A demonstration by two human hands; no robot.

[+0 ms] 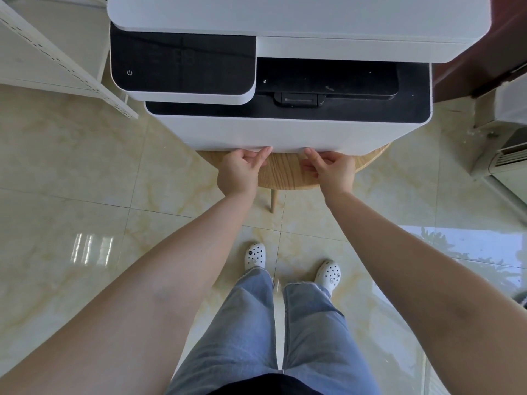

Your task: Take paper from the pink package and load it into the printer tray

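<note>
Floor [71, 172]: glossy cream marble tiles.
Printer [285, 132]: white with black panel, set on round wooden table [288, 172], front overhanging its edge.
Printer tray: along the lower front edge; cannot tell if slid out.
Left hand [239, 171]: fingers curled, tips hooked at the lower front edge.
Right hand [332, 168]: same curl, just beside.
Pink package, paper: out of view.

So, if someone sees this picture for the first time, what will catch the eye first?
Most likely the large white printer filling the top of the view, with its dark control panel on the left side. Next, the left hand and right hand, side by side at the printer's lower front edge, fingers curled there, above a round wooden table. Below, white clogs stand on glossy marble floor.
</note>
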